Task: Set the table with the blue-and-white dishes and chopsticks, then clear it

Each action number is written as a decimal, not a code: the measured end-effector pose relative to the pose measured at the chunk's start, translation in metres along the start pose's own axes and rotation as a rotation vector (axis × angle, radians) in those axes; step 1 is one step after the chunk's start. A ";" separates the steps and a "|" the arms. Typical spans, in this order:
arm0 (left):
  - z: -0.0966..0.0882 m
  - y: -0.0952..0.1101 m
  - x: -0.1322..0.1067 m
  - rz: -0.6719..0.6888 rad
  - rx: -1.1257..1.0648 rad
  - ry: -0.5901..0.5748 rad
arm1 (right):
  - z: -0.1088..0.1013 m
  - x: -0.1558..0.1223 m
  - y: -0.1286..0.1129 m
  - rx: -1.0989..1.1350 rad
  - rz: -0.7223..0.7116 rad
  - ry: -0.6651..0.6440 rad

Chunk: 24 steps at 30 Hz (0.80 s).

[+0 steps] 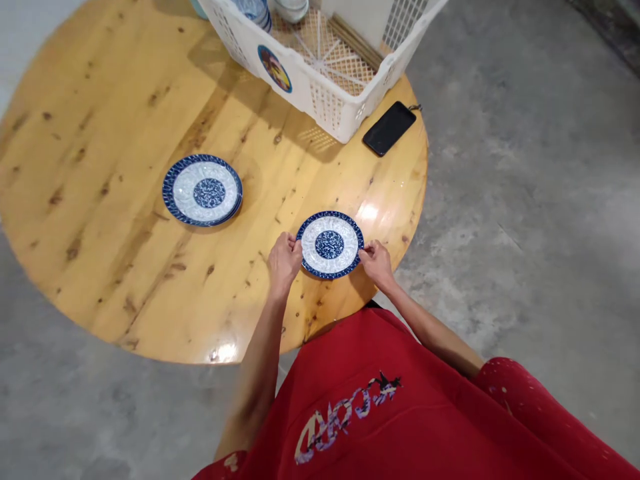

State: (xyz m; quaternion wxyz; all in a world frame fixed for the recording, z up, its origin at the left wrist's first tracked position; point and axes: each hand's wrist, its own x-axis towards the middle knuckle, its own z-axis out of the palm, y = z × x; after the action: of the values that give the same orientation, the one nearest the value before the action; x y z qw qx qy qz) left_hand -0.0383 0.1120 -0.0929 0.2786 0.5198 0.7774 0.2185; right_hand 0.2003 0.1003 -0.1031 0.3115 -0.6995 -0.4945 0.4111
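A blue-and-white patterned plate (313, 249) is at the near right part of the table, face up. Its left rim is pinched by my left hand (286, 259), fingers closed. On the opposite side, my right hand (376, 261) grips the right rim between thumb and fingers. Whether the plate's underside touches the wood cannot be made out. Farther left lies a small stack of matching plates (184, 190), with several rims just showing at its right edge; neither hand touches it.
The round wooden table (125, 280) has its curved edge close to my body. A white plastic basket (320, 100) at the back holds bowls (291, 9) and some chopsticks (356, 41). A black phone (389, 129) lies near the right edge.
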 end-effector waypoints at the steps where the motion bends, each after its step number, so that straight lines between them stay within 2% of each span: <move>1: 0.000 0.000 0.000 -0.001 -0.005 -0.002 | -0.001 0.000 0.000 -0.016 -0.001 -0.005; 5: -0.001 -0.002 -0.001 0.031 -0.039 0.001 | -0.006 0.001 0.000 -0.043 -0.007 -0.045; 9: 0.000 -0.009 -0.006 0.035 -0.132 -0.041 | -0.013 0.006 0.005 0.133 0.062 -0.127; 12: 0.002 -0.018 -0.015 0.016 -0.237 -0.060 | -0.024 0.011 0.011 0.252 0.118 -0.109; 15: 0.006 -0.026 -0.026 -0.038 -0.330 -0.073 | -0.035 0.017 0.013 0.269 0.148 -0.070; 17: 0.009 -0.029 -0.032 -0.074 -0.379 -0.087 | -0.039 0.018 0.012 0.259 0.152 -0.098; 21: 0.018 -0.031 -0.037 -0.073 -0.392 -0.074 | -0.033 0.017 0.004 0.236 0.106 -0.229; 24: 0.023 -0.031 -0.037 -0.070 -0.362 -0.042 | -0.022 0.015 -0.002 0.180 0.063 -0.246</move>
State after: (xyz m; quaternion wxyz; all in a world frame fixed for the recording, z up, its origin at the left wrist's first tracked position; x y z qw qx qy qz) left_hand -0.0332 0.0678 -0.1224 0.3912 0.4382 0.7371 0.3340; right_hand 0.2212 0.1142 -0.0949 0.2968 -0.6284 -0.4678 0.5460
